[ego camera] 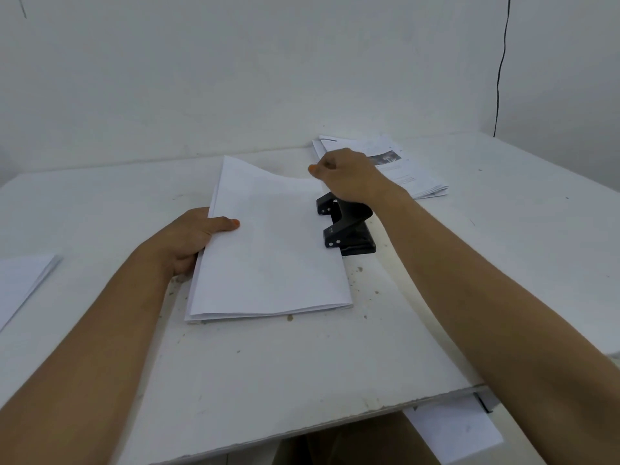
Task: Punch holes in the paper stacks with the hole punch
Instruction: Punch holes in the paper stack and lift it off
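A white paper stack [268, 250] lies in the middle of the table, its right edge pushed into the black hole punch [347, 228]. My left hand [188, 239] grips the stack's left edge, thumb on top. My right hand [349, 177] pinches the stack's far right corner, which is lifted a little, just above the punch. The punch's handle is up and no hand presses it.
A printed paper stack [406, 169] lies at the back right, behind my right hand. More white sheets [20, 283] lie at the left edge. The white table [302, 364] is speckled with small debris. A black cable [500, 78] hangs down the wall at right.
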